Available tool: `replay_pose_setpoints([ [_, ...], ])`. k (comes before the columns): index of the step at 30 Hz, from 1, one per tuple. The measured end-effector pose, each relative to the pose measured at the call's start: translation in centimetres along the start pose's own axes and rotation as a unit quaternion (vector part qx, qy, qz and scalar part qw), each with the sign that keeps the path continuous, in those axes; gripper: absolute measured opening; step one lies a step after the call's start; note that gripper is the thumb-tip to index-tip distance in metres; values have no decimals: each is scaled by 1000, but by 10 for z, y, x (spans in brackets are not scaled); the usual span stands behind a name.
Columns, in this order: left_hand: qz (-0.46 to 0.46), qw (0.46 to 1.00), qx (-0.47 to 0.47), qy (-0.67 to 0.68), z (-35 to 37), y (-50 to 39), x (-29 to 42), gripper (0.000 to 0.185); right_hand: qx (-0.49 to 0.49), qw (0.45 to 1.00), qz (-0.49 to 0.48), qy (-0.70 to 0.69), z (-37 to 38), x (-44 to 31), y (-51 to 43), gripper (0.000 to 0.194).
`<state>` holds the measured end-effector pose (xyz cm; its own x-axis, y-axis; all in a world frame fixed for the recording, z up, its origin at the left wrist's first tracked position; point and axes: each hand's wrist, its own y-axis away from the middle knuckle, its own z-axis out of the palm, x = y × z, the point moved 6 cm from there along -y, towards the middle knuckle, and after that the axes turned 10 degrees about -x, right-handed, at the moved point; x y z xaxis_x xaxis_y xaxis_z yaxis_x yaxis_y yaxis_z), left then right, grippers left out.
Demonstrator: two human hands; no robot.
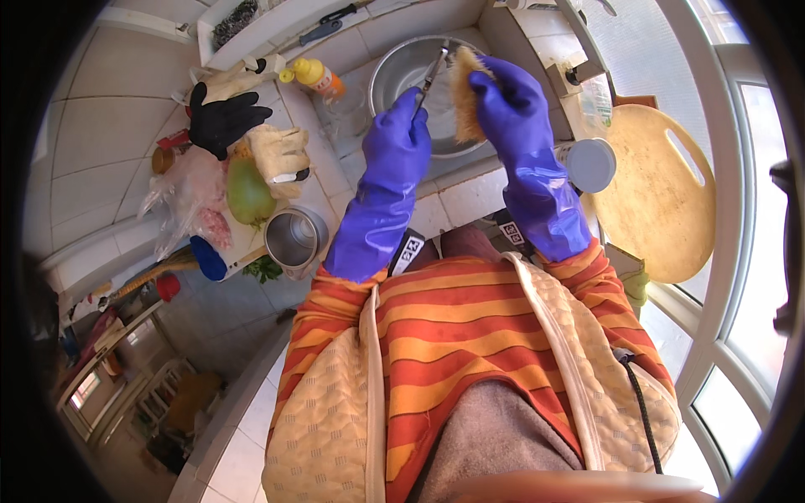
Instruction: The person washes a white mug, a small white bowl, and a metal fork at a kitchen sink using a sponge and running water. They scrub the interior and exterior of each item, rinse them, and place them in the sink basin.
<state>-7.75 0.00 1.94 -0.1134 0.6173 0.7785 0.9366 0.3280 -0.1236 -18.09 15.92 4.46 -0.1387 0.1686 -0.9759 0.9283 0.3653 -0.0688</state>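
Note:
Both hands wear long purple rubber gloves. My left hand grips a slim metal utensil with a dark part along it; its exact kind cannot be told. In my right hand is a tan, fibrous scrubbing pad, held just right of the utensil and apart from it. Beneath both hands a round stainless steel basin stands in the tiled sink. A yellow-capped squeeze bottle with orange contents leans at the sink's left side.
Left counter: black glove, cream glove, green gourd-like vegetable, plastic bag and metal mug. Right: lidded white tub and round cutting board by the window. Dark-handled tools lie behind the sink.

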Motion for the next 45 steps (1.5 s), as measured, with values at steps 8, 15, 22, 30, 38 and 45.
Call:
replay_pose_setpoints([
  [8, -64, 966, -82, -236, 103, -56, -137, 38, 73, 983, 134, -101, -16, 74, 26, 29],
  [15, -186, 905, -270, -270, 171, -66, -217, 39, 66, 982, 170, -43, -22, 104, 38, 31],
  [22, -274, 911, -283, 124, 167, -62, -168, 40, 111, 974, 181, -76, -28, 131, 32, 38],
  [30, -275, 810, -268, 444, 108, -21, -50, 36, 139, 986, 90, -3, -25, 117, 4, 35],
  [38, -193, 846, -246, 431, 73, -3, -32, 33, 20, 992, 72, 106, -11, 72, 21, 37],
  [45, -225, 779, -233, 537, 54, 8, -35, 34, 49, 978, 157, -129, -16, 81, 36, 33],
])
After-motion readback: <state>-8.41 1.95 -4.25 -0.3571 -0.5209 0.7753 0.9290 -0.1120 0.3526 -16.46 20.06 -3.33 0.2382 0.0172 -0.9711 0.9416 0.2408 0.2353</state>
